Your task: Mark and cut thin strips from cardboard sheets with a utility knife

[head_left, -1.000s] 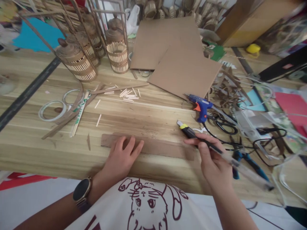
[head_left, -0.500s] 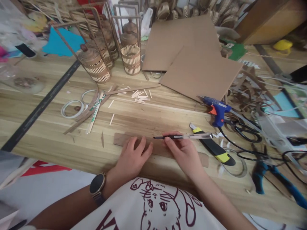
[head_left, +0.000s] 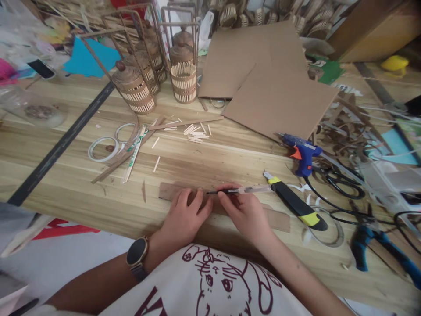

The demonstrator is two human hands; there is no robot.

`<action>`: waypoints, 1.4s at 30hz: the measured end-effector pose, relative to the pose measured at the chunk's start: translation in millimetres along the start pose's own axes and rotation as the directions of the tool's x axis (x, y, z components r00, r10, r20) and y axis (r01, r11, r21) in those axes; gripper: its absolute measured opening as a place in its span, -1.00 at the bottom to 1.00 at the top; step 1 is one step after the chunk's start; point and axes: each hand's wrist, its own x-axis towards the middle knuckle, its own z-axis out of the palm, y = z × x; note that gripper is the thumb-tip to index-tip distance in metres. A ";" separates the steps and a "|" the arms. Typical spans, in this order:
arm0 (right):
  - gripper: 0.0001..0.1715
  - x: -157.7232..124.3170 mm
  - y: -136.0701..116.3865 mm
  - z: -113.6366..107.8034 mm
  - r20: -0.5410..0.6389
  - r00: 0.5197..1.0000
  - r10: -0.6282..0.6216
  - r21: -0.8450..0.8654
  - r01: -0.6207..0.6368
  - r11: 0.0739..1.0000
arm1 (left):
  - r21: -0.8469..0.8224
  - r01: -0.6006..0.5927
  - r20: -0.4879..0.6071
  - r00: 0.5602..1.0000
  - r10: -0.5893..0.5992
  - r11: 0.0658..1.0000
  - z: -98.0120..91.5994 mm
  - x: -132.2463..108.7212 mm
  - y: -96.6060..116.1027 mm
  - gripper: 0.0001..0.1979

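Note:
A long brown strip (head_left: 278, 219) of thin wood or card lies flat near the front edge of the wooden table (head_left: 210, 162). My left hand (head_left: 184, 216) rests flat on the strip's left part, fingers stretched out. My right hand (head_left: 244, 211) pinches a clear-barrelled pen (head_left: 243, 190), with its tip pointing left at the strip just beyond my left fingertips. A black and yellow utility knife (head_left: 296, 202) lies on the table just right of the pen's end.
A blue glue gun (head_left: 301, 151) and black scissors (head_left: 342, 182) lie at the right among cables, with blue pliers (head_left: 371, 248) nearer. Cardboard sheets (head_left: 269, 83) and small woven lanterns (head_left: 134, 90) stand behind. Tape rings (head_left: 102, 149) and loose sticks (head_left: 194, 131) lie left of centre.
My right hand let go of the utility knife, which now lies on the table, and brought the pen left to the strip. The left hand stayed on the strip.

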 end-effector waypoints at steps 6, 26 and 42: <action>-0.70 -1.0 0.6 -1.1 -0.012 0.999 -0.053 -0.006 0.053 0.999 | -0.028 -0.006 0.042 0.999 0.007 1.000 1.4 -0.7 0.1 -0.59; -0.50 -44.9 33.0 -79.7 -0.179 0.983 -0.033 -0.334 -0.029 0.942 | -0.004 -0.006 0.142 0.990 0.006 1.000 0.2 -3.5 -1.8 -0.46; -0.41 -65.7 49.9 -107.5 -0.244 0.966 -0.084 -0.471 -0.042 0.881 | 0.025 -0.026 0.087 0.996 0.024 0.999 0.6 -2.4 -4.0 -0.43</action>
